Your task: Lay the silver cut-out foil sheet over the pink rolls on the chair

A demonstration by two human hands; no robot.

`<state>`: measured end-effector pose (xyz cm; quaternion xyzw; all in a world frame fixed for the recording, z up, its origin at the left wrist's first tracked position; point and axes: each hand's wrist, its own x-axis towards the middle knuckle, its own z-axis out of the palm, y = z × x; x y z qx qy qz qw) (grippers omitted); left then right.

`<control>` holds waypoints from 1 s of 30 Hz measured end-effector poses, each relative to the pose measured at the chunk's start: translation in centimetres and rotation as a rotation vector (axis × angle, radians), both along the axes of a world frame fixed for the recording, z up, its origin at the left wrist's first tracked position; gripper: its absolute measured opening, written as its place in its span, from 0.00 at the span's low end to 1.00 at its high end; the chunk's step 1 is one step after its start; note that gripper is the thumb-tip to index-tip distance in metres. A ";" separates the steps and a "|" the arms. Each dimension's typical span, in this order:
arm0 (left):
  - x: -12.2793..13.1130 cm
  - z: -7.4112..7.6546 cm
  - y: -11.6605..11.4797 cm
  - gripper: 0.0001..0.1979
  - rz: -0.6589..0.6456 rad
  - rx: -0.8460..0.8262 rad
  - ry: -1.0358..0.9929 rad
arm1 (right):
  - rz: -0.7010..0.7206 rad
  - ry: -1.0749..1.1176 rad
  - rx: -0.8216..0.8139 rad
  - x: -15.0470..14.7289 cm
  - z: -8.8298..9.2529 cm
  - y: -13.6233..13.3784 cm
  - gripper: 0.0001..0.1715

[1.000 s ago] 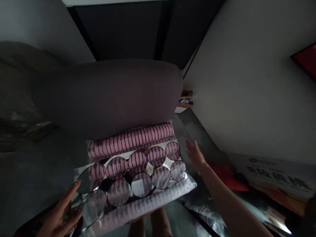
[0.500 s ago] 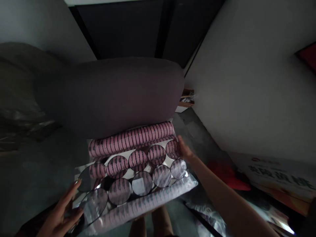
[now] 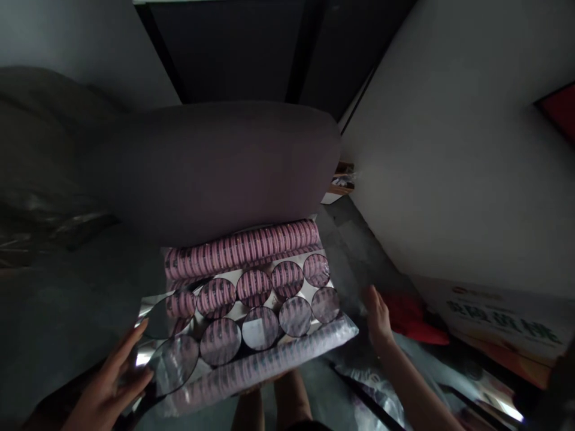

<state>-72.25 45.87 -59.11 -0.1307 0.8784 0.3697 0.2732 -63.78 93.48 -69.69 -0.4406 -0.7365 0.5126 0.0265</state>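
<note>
A shiny silver sheet (image 3: 269, 302) with round cut-outs lies over rows of pink ringed rolls (image 3: 245, 246), resting on my lap. My left hand (image 3: 110, 383) grips the sheet's near left corner, thumb on top, fingers curled under. My right hand (image 3: 377, 317) hovers just right of the sheet's right edge, fingers spread, touching nothing I can make out. More pink rolls (image 3: 269, 368) show along the near edge under the sheet.
A grey padded seat back (image 3: 215, 167) rises right behind the rolls. A white wall (image 3: 449, 149) stands to the right, with a red item (image 3: 413, 320) and printed boxes (image 3: 498, 323) on the floor. Crumpled foil (image 3: 372, 395) lies at lower right. The room is dim.
My right hand reached in and touched the sheet's right edge, then drew back to the right and lower. My left hand stayed on the near left corner.
</note>
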 end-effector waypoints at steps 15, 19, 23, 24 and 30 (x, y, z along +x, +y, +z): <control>0.0 0.2 0.6 0.29 0.027 0.057 0.021 | 0.329 0.024 0.372 2.3 1.5 -4.6 0.32; 0.3 0.1 0.4 0.29 0.023 0.094 0.027 | 0.412 0.059 0.519 -0.8 2.4 -5.5 0.36; 0.6 0.4 0.8 0.29 0.013 0.124 0.059 | 0.841 0.167 0.798 -4.1 1.5 -8.6 0.36; 0.7 0.5 0.9 0.29 0.003 0.132 0.063 | 0.943 0.181 0.884 -4.5 1.3 -9.3 0.36; 1.1 0.6 1.4 0.30 -0.002 0.187 0.060 | 0.971 0.185 1.018 -5.6 1.6 -12.9 0.40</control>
